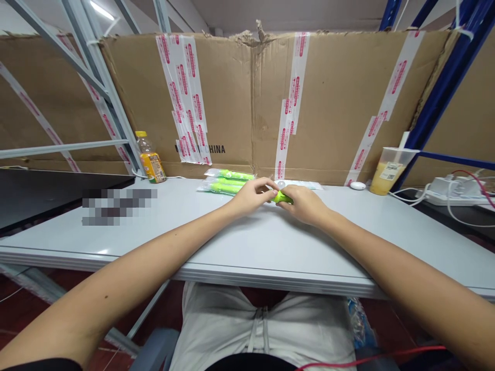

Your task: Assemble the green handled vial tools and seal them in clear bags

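Note:
My right hand (307,203) is closed around a small bright green tube-shaped item (283,198) with darker markings, just above the tabletop. The fingertips and thumb of my left hand (251,197) come together at the left end of this item; its exact kind is too small to make out. Just behind it shows a small clear round piece (281,184). Several green items in clear plastic sleeves (228,183) lie left of and behind my left hand, partly covered by it. A flat clear wrapper (305,184) lies behind my right hand.
On the white table (240,252) stand an orange drink bottle (152,161) at back left and a cup of yellow drink (390,172) at back right. Beside the cup lies a white oval object (358,185). A taped cardboard wall (232,103) closes off the back. A power strip (452,190) with cables sits far right.

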